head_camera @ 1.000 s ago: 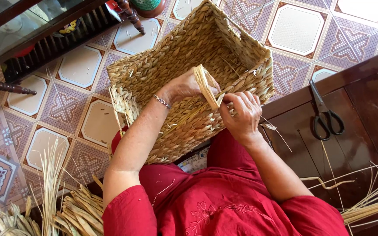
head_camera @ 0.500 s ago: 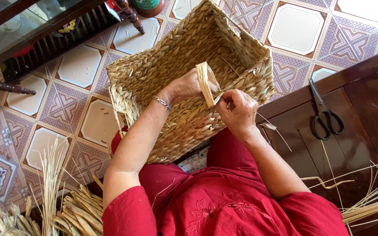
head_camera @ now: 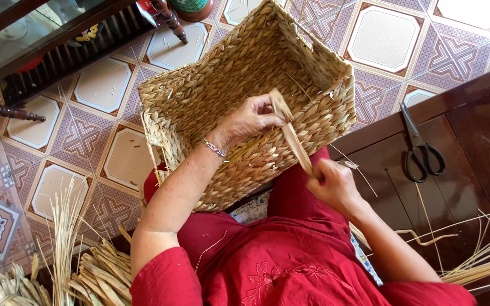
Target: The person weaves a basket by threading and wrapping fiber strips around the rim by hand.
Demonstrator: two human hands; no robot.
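Loose dry reeds (head_camera: 63, 249) lie at the near left. The left hand (head_camera: 250, 119) pinches a flat straw strip (head_camera: 291, 136) against the woven basket (head_camera: 239, 85) on the lap. The right hand (head_camera: 333, 184) grips the strip's lower end. Black scissors (head_camera: 421, 147) rest on the dark table (head_camera: 472, 130) at right; the basket's near side is hidden.

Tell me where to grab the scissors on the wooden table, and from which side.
Grip the scissors at the black handle loops, which lie at the end nearer the person; the closed blades point away toward the table edge. Come from above on the handle side: they lie flat with bare wood around them, and the right hand is closest.
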